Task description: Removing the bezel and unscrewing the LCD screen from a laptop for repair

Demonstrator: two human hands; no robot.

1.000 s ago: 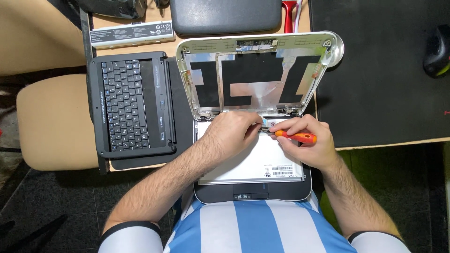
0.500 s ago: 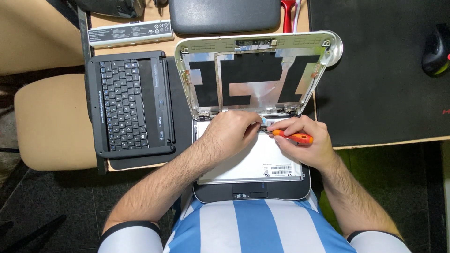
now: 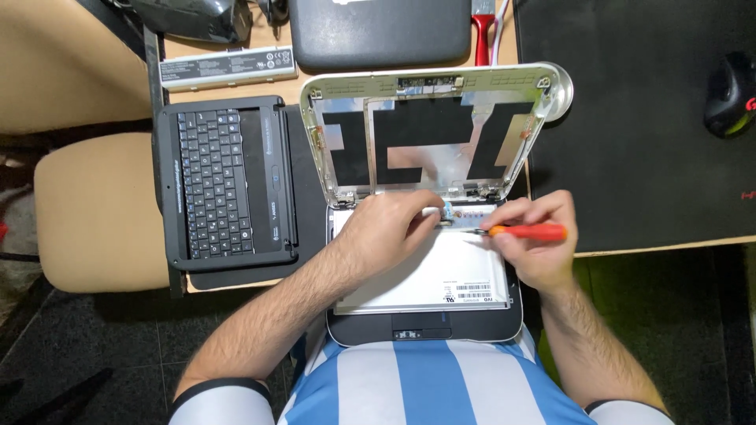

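Gripping screwdriver [image 3: 524, 231] in right hand [image 3: 535, 240], tip toward left hand [image 3: 390, 228].

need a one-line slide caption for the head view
Left hand steadies a connector while right hand works an orange screwdriver at the opened laptop hinge.

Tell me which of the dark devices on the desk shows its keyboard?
The black laptop base to the left of the opened white laptop. Its keys face up, while the closed dark laptop at the top shows only a plain lid.
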